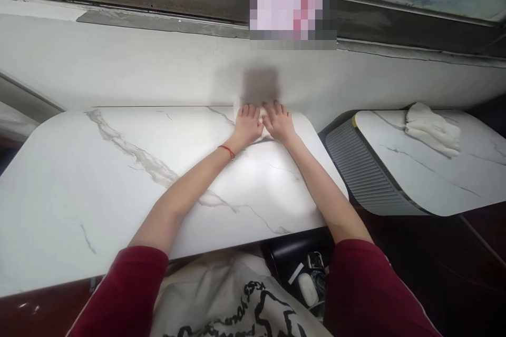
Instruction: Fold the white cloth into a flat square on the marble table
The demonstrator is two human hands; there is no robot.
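Observation:
A white cloth (264,131) lies bunched under both my hands at the far edge of a white marble-patterned tabletop (130,210), close to the wall. My left hand (248,122), with a red string bracelet (227,150) at its wrist, presses on the cloth's left part, fingers bent over it. Beside it, my right hand (279,122) bears on the right part, its fingers somewhat spread and pointing to the wall. The two thumbs nearly meet over the cloth. Much of the cloth is hidden beneath the palms.
To the right stands a second marble-topped cabinet (419,179) with ribbed grey sides, bearing a crumpled cream cloth (432,129). An open dark drawer (282,253) below the table's front edge holds a white oval object (308,289) and small items. A pale wall (158,63) runs behind.

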